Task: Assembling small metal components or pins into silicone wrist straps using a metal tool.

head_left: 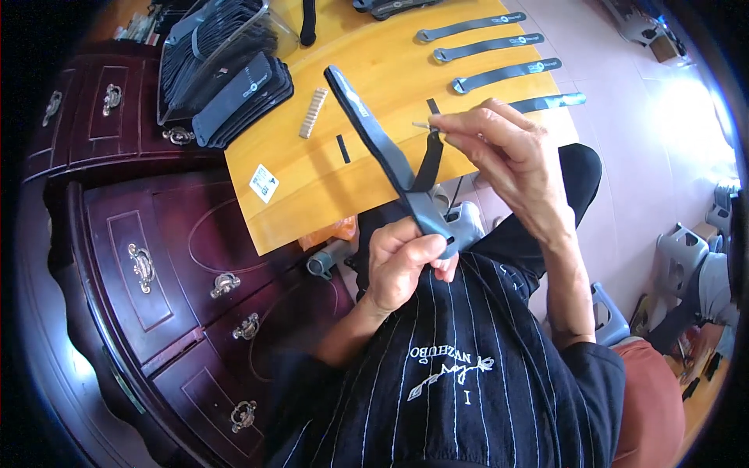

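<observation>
My left hand (398, 265) is closed around the slotted end of a dark grey strap (374, 140), thumb on top. The strap points up and to the left, over the near part of the table. A narrow black strip (426, 165) rises from the strap's middle. Its upper end is pinched between the thumb and fingers of my right hand (507, 152). A small pale piece (420, 124) shows at those fingertips; what it is I cannot make out. Beyond my right hand, several similar grey straps (476, 28) lie side by side along the table's right edge.
A clear plastic box (285, 23) full of dark straps stands at the far left, with a strap stack (234, 97) beside it. On the wooden table (296, 207) lie a beige ribbed row (314, 113) and a short black strip (343, 149). Dark drawers (140, 265) adjoin at left.
</observation>
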`<state>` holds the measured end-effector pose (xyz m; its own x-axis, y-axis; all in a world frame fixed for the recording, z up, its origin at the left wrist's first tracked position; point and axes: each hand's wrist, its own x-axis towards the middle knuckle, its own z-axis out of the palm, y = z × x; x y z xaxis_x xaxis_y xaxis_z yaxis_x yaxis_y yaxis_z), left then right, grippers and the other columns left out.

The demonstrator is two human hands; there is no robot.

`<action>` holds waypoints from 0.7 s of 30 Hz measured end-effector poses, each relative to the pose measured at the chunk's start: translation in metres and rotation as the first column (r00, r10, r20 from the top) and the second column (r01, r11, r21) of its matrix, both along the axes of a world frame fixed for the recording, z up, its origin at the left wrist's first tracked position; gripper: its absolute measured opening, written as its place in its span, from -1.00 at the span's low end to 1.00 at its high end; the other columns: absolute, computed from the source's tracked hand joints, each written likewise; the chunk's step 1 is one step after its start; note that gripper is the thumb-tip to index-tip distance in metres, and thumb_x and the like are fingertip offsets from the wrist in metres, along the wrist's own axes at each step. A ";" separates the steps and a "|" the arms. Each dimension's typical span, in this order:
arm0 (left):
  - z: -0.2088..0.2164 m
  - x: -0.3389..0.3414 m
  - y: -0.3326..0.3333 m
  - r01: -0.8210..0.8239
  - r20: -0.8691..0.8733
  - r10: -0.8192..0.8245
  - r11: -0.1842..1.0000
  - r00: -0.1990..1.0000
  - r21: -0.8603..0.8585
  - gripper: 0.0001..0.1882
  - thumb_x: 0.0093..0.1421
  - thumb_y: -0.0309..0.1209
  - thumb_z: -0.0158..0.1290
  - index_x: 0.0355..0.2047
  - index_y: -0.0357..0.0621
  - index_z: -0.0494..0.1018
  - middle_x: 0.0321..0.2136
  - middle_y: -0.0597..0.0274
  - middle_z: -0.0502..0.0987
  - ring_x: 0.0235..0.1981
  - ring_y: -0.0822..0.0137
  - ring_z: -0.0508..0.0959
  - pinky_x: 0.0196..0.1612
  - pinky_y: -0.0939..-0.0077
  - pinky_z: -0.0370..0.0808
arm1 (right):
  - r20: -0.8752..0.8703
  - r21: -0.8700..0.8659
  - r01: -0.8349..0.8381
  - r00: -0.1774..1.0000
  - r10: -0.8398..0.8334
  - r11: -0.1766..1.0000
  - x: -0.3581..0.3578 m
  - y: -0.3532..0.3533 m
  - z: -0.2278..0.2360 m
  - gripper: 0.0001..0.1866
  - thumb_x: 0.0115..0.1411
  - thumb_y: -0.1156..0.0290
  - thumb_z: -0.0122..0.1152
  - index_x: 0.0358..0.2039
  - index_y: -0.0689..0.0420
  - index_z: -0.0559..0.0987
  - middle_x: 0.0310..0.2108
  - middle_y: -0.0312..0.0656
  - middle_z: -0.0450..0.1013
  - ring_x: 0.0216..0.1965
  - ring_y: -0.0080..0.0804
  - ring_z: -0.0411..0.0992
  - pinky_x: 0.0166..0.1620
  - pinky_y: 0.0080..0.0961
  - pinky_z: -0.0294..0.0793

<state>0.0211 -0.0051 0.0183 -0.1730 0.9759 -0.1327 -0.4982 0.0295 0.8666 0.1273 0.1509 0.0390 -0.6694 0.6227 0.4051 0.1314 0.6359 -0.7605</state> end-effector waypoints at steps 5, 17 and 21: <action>0.004 -0.016 0.004 -0.216 0.141 0.210 0.976 0.967 0.031 -0.61 0.29 -0.18 -0.16 -0.57 -0.20 0.24 -0.70 0.26 0.22 -0.76 0.36 0.25 -0.69 0.55 0.22 | -0.083 -0.241 -0.120 0.991 0.102 0.963 0.011 -0.005 0.010 -0.53 -0.02 0.31 0.37 -0.06 0.07 0.53 -0.55 -0.33 0.31 -0.62 -0.59 0.22 -0.54 -0.65 0.18; 0.021 -0.032 -0.006 0.182 0.141 -0.187 0.982 0.972 0.048 -0.75 0.23 -0.40 -0.11 -0.52 -0.30 0.39 -0.67 0.28 0.35 -0.67 0.48 0.36 -0.61 0.61 0.31 | -0.272 -0.609 -0.316 0.945 0.183 0.727 -0.018 -0.031 0.012 -0.81 0.06 0.42 0.34 -0.42 0.25 0.54 -0.53 -0.37 0.42 -0.52 -0.74 0.24 -0.46 -0.71 0.24; 0.022 -0.039 -0.012 0.277 0.061 -0.274 0.959 0.960 -0.062 -0.70 0.21 -0.34 -0.05 -0.62 -0.25 0.36 -0.72 0.31 0.35 -0.72 0.50 0.35 -0.65 0.60 0.27 | -0.133 -0.711 -0.116 0.991 0.029 0.693 -0.021 -0.034 0.026 -0.84 0.06 0.42 0.34 -0.49 0.22 0.54 -0.60 -0.40 0.39 -0.53 -0.71 0.26 -0.47 -0.68 0.25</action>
